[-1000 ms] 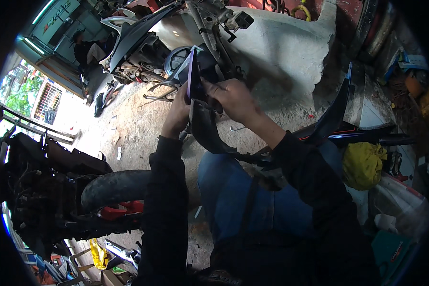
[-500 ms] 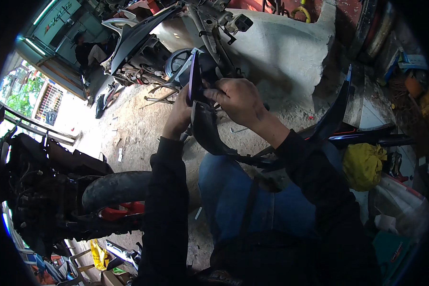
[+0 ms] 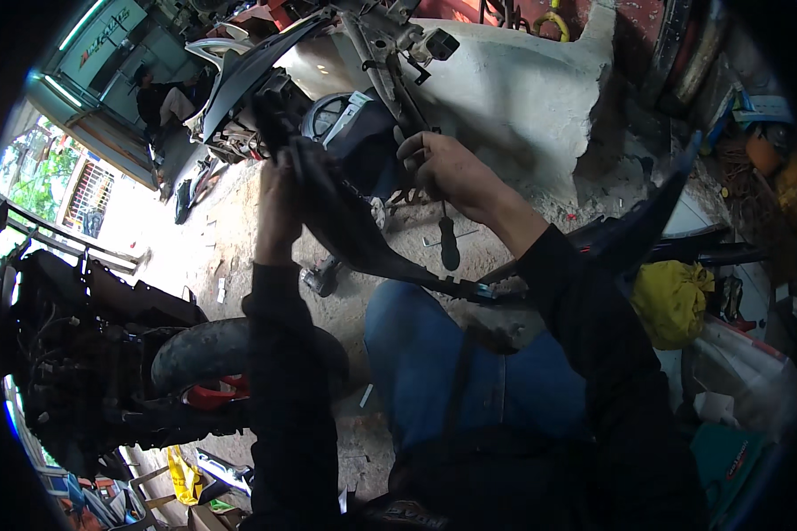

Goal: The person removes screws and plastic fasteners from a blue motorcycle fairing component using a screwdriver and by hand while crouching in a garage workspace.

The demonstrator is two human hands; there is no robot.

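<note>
A long, curved dark plastic motorcycle panel [image 3: 350,232] stretches across in front of my knees. My left hand [image 3: 279,208] is closed round its raised far end; the panel hides some of the fingers. My right hand [image 3: 456,175] is held off to the right of that end, apart from it, with fingers curled. From beneath this hand hangs a screwdriver [image 3: 449,246] with a black handle pointing down, its thin shaft running up into the palm. Whether the fingertips pinch anything small cannot be made out.
A partly stripped motorcycle [image 3: 248,84] stands ahead by a pale wall [image 3: 522,97]. Another dark motorcycle with a tyre [image 3: 208,354] is at the left. A yellow bag [image 3: 673,305] lies right of my knees. A person [image 3: 164,97] sits far back left.
My left hand has swung the panel's raised end left and turned it. My right hand has come away from the panel slightly to the right, and the screwdriver now shows below it.
</note>
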